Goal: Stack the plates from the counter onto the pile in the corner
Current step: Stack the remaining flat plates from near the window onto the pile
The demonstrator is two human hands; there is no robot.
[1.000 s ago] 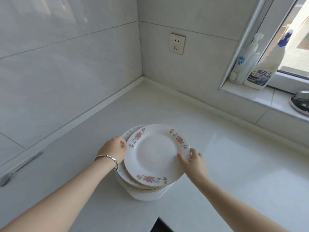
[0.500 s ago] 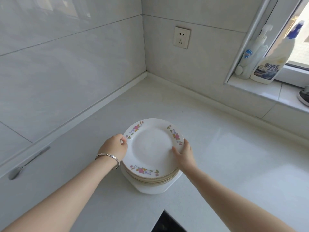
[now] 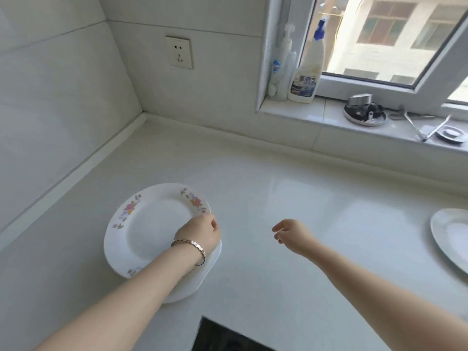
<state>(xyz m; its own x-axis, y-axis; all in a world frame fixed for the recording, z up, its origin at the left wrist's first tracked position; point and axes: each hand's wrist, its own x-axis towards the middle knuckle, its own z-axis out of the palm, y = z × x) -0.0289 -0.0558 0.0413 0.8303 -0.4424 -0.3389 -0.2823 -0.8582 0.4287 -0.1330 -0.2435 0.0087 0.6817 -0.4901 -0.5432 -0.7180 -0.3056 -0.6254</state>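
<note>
The pile of flowered plates sits on the counter at our left, short of the wall corner, and our left hand rests on its right rim with fingers curled at the edge; we cannot tell whether they pinch the top plate or only steady it. Our right hand, loosely open and holding nothing, hangs over bare counter, well apart from the next plate at the far right edge. In our judgement that hand should take that plate by its rim and carry it level, while the left keeps the pile from sliding.
</note>
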